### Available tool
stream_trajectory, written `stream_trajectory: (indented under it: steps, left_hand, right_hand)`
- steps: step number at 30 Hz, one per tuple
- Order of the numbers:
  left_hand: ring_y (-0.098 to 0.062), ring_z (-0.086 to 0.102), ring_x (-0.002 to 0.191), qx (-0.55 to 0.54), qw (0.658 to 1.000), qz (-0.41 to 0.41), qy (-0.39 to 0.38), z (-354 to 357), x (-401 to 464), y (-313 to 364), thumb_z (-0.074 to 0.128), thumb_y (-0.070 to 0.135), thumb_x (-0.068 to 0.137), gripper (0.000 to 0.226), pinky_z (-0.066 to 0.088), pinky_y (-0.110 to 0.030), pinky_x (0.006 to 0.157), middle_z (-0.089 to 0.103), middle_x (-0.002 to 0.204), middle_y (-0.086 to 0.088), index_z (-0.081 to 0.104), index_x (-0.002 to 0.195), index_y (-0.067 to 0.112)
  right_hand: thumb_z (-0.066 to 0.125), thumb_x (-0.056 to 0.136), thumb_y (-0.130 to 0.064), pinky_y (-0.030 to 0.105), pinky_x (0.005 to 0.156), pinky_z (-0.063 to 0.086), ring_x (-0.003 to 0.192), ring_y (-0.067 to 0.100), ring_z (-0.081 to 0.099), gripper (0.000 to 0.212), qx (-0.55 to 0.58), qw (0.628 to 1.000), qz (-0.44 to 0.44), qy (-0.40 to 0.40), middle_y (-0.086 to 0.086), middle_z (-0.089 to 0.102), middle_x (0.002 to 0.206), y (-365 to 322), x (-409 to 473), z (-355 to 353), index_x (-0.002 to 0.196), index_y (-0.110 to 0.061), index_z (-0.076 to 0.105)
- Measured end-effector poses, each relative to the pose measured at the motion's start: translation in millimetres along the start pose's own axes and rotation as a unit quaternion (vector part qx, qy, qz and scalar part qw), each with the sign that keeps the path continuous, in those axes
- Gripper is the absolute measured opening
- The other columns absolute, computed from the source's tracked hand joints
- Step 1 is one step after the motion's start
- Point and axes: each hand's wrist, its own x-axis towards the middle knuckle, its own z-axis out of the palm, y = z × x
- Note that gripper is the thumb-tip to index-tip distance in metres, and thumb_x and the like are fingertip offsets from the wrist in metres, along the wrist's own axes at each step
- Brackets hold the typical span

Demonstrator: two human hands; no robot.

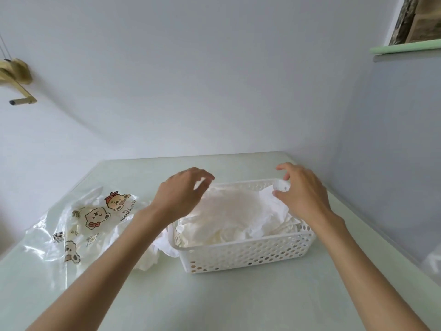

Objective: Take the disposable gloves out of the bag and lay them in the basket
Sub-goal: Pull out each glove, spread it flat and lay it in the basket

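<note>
- Surface: pale green-white glossy table (238, 297), smooth top with soft reflections; far edge meets the wall, right edge runs diagonally along the side wall.
- Room: plain light grey-blue wall (214, 80) behind the table, second wall on the right forming a corner.
- Upper right: mint-green ledge (405, 47) with a brown-and-tan patterned panel above it, cut off by the frame edge.
- Upper left: tan wall-mounted fitting (16, 77) with an arm ending in a small grey cylinder; thin cords hang above it.
- Basket (245, 254): white perforated plastic, rectangular, sits on the table right of centre, upright.
- Gloves (229, 211): crumpled translucent white pile filling the basket, mounded above the rim.
- More white crumpled film (152, 256) lies on the table just beside the basket's left wall, between basket and bag. Can't tell whether it touches the basket.
- Bag (78, 225): clear plastic with cartoon bear print and "AFTERNOON TEA" text, lying flat and rumpled on the table left of the basket.
- Left hand (183, 192): over the basket's far left part, fingers loosely curled, above the glove pile. Motion blur at the fingertips; can't tell if it's pinching film or holding nothing.
- Right hand (303, 192): at the basket's far right corner, thumb and fingers curled around the rim there; glove film lies right at the thumb.
- Both forearms bare, reaching in from the bottom edge.
- Far right edge: a blurred bit of clear film (433, 261) on the table.
</note>
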Motion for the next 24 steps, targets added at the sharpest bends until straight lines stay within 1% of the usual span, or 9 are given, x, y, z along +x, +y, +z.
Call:
stream_trajectory:
  steps: [2, 4, 5, 7, 9, 11, 17, 21, 24]
  left_hand:
    - [-0.01, 0.028, 0.141, 0.015, 0.987, 0.048, -0.152, -1, -12, 7, 0.028, 0.053, 0.098, 0.053, 0.026, -0.033, 0.113, 0.029, 0.154, 0.014, 0.032, 0.147, 0.032]
    - [-0.006, -0.001, 0.147, 0.078, 0.955, 0.047, -0.282, 5, -15, 12, 0.02, 0.065, 0.092, 0.075, 0.004, -0.031, 0.12, -0.001, 0.16, 0.012, 0.003, 0.154, 0.026]
    - [-0.005, -0.008, 0.147, 0.114, 0.941, 0.031, -0.318, 10, -14, 11, 0.017, 0.069, 0.09, 0.082, -0.001, -0.032, 0.12, -0.01, 0.16, 0.01, -0.006, 0.153, 0.023]
    - [-0.007, -0.012, 0.146, 0.166, 0.919, -0.005, -0.357, 19, -10, 8, 0.014, 0.074, 0.086, 0.09, -0.002, -0.035, 0.121, -0.015, 0.159, 0.005, -0.013, 0.152, 0.019]
    - [-0.009, -0.009, 0.147, 0.187, 0.906, -0.027, -0.379, 25, -6, 7, 0.013, 0.076, 0.085, 0.093, -0.001, -0.036, 0.121, -0.015, 0.16, 0.003, -0.014, 0.152, 0.017]
    - [-0.008, -0.01, 0.147, 0.19, 0.898, -0.04, -0.395, 27, -5, 9, 0.014, 0.077, 0.085, 0.094, -0.003, -0.037, 0.121, -0.017, 0.159, 0.005, -0.015, 0.151, 0.017]
    - [-0.011, -0.012, 0.147, 0.232, 0.885, -0.041, -0.402, 34, -8, 14, 0.014, 0.079, 0.084, 0.096, -0.008, -0.041, 0.12, -0.018, 0.159, 0.005, -0.015, 0.151, 0.018]
    - [-0.018, 0.016, 0.146, 0.164, 0.942, -0.025, -0.293, 9, -9, 15, 0.018, 0.077, 0.085, 0.088, 0.011, -0.042, 0.119, 0.022, 0.158, -0.001, 0.023, 0.15, 0.017]
    - [-0.017, 0.036, 0.137, 0.096, 0.981, -0.021, -0.167, -24, -21, 0, 0.029, 0.06, 0.096, 0.059, 0.028, -0.036, 0.111, 0.046, 0.146, 0.004, 0.048, 0.138, 0.025]
  right_hand:
    - [0.07, 0.083, -0.017, 0.028, 0.073, 0.041, 0.085, 0.013, 0.053, 0.033, 0.048, 0.998, -0.034, -0.008, -0.002, 0.055, 0.104, -3, -4, -4, 0.113, -0.028, 0.06]
    - [0.069, 0.085, -0.024, 0.027, 0.081, 0.042, 0.086, 0.01, 0.052, 0.03, 0.092, 0.987, -0.042, -0.126, 0.0, 0.053, 0.113, -11, -7, -1, 0.112, -0.033, 0.06]
    - [0.066, 0.087, -0.03, 0.029, 0.09, 0.041, 0.101, 0.013, 0.053, 0.037, 0.064, 0.976, -0.032, -0.206, 0.002, 0.046, 0.127, -15, -6, 2, 0.122, -0.034, 0.056]
    - [0.057, 0.091, -0.045, 0.037, 0.108, 0.031, 0.136, 0.025, 0.032, 0.061, -0.039, 0.941, 0.001, -0.336, 0.006, 0.021, 0.15, -17, -1, 10, 0.145, -0.03, 0.033]
    - [0.052, 0.088, -0.06, 0.041, 0.114, 0.023, 0.145, 0.028, 0.016, 0.081, -0.078, 0.914, 0.03, -0.397, 0.004, 0.004, 0.157, -17, 4, 12, 0.152, -0.029, 0.015]
    - [0.053, 0.079, -0.071, 0.042, 0.116, 0.022, 0.145, 0.029, 0.015, 0.095, -0.087, 0.897, 0.037, -0.433, 0.002, -0.001, 0.159, -15, 7, 13, 0.153, -0.03, 0.009]
    - [0.053, 0.082, -0.068, 0.04, 0.11, 0.03, 0.14, 0.031, 0.029, 0.094, -0.171, 0.877, 0.002, -0.448, 0.006, 0.005, 0.159, -20, 2, 22, 0.153, -0.03, 0.006]
    - [0.056, 0.082, -0.065, 0.035, 0.109, 0.031, 0.136, 0.026, 0.038, 0.09, -0.107, 0.892, 0.024, -0.439, 0.002, 0.002, 0.16, -28, 6, 2, 0.152, -0.031, 0.011]
    - [0.051, 0.091, -0.054, 0.036, 0.113, 0.024, 0.142, 0.022, 0.026, 0.072, -0.07, 0.909, 0.003, -0.411, 0.0, 0.008, 0.16, -34, 5, -15, 0.151, -0.031, 0.019]
